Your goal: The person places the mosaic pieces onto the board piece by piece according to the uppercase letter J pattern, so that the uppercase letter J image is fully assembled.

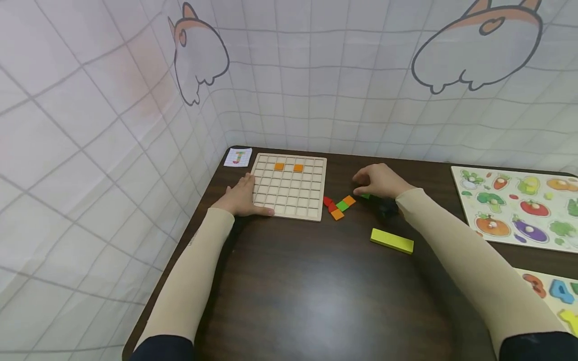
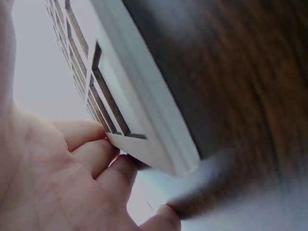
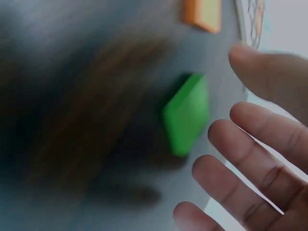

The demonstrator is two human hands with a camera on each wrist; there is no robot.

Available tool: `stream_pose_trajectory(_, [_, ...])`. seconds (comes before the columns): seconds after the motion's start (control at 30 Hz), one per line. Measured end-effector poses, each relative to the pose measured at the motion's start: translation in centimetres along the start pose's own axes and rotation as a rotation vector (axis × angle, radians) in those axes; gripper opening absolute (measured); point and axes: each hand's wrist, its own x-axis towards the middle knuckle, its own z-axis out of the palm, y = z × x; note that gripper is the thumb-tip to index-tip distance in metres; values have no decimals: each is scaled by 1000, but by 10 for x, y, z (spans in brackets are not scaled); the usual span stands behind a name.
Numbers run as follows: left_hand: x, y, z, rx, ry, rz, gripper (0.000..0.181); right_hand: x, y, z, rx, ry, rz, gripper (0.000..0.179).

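Note:
A pale wooden grid board (image 1: 289, 193) lies near the left end of the table, with two orange square tiles (image 1: 298, 168) in its upper rows. Against its left side and front left corner rests my left hand (image 1: 241, 196), fingers spread. The left wrist view shows those fingers touching the board's edge (image 2: 159, 139). Over a green tile (image 3: 187, 115) hovers my right hand (image 1: 381, 180), fingers loosely bent and apart from it. Between board and right hand lie several loose tiles: red (image 1: 331, 206), green (image 1: 342, 205) and orange (image 1: 337, 214).
A small card with a coloured letter J (image 1: 238, 157) lies beyond the left hand. A yellow-green bar (image 1: 392, 241) sits in front of the right hand. At the right are a vegetable picture board (image 1: 510, 200) and a number board (image 1: 548, 301). Patterned white cloth (image 1: 343, 90) hangs behind.

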Motion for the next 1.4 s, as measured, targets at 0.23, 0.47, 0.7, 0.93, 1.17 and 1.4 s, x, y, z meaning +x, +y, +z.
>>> stream_pose_trajectory(0.23, [-3, -8, -8, -15, 3, -8, 137, -4, 8, 4, -53, 20, -20, 43])
stream_pose_trajectory(0.47, [-5, -13, -11, -18, 2, -25, 136, 2, 7, 9, -71, 52, -61, 33])
stream_pose_trajectory(0.7, [-5, -15, -9, -32, -6, -17, 135, 7, 7, 11, -48, 68, -57, 30])
stream_pose_trajectory(0.93, [-6, -12, -8, -14, 4, -17, 136, 17, -5, 13, -16, 107, -52, 29])
stream_pose_trajectory(1.17, [-5, -7, -7, -21, 15, -5, 135, 39, -19, 18, 33, 108, -11, 33])
stream_pose_trajectory(1.4, [-5, 2, -3, -12, 10, 5, 135, 60, -36, 21, 96, 130, 15, 34])
